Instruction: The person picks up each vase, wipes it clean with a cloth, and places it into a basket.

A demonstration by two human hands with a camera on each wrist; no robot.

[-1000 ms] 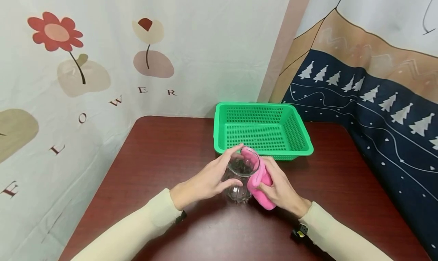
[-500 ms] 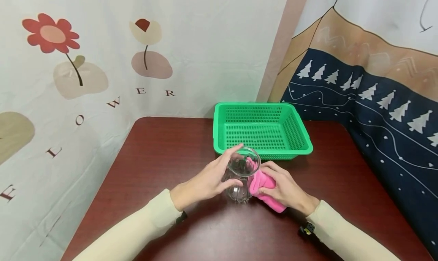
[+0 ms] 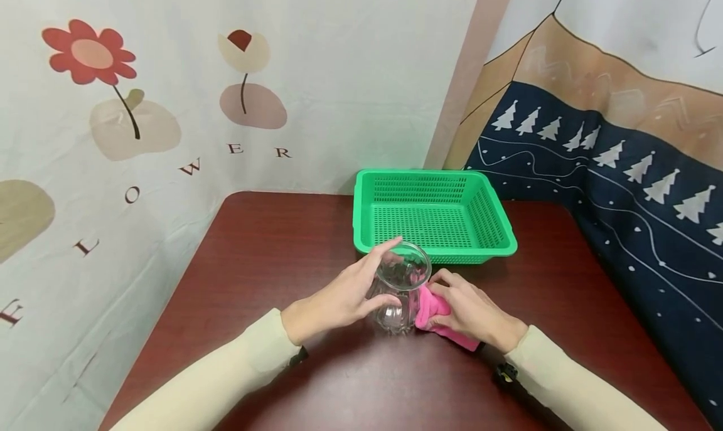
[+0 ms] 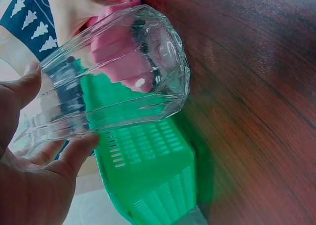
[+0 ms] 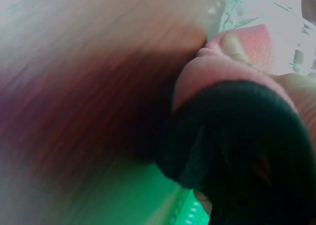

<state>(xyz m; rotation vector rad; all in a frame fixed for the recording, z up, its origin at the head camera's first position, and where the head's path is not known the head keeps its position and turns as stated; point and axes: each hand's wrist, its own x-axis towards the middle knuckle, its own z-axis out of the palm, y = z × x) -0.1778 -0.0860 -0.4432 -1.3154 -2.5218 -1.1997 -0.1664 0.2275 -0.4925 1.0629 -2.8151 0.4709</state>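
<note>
A clear glass vase [image 3: 393,318] with faceted sides stands upright in front of me, its round rim facing up. My left hand [image 3: 341,300] grips it from the left, with thumb and fingers spread around its upper part. In the left wrist view the ribbed wall of the vase [image 4: 118,114] fills the space past my fingertips. My right hand [image 3: 471,308] holds a folded pink cloth [image 3: 432,307] against the vase's lower right side, close over the table. The cloth [image 5: 212,77] bunches beside a dark strap in the right wrist view, where most of that hand is hidden.
Right behind the vase, a green slotted plastic basket [image 3: 420,224] with nothing in it sits on the dark red-brown wooden table [image 3: 271,255]. Printed fabric curtains [image 3: 350,73] hang along the table's back and sides.
My right hand has slid the pink cloth down the vase's right side, from up by the rim to near the base. The left hand and the vase stay almost where they were.
</note>
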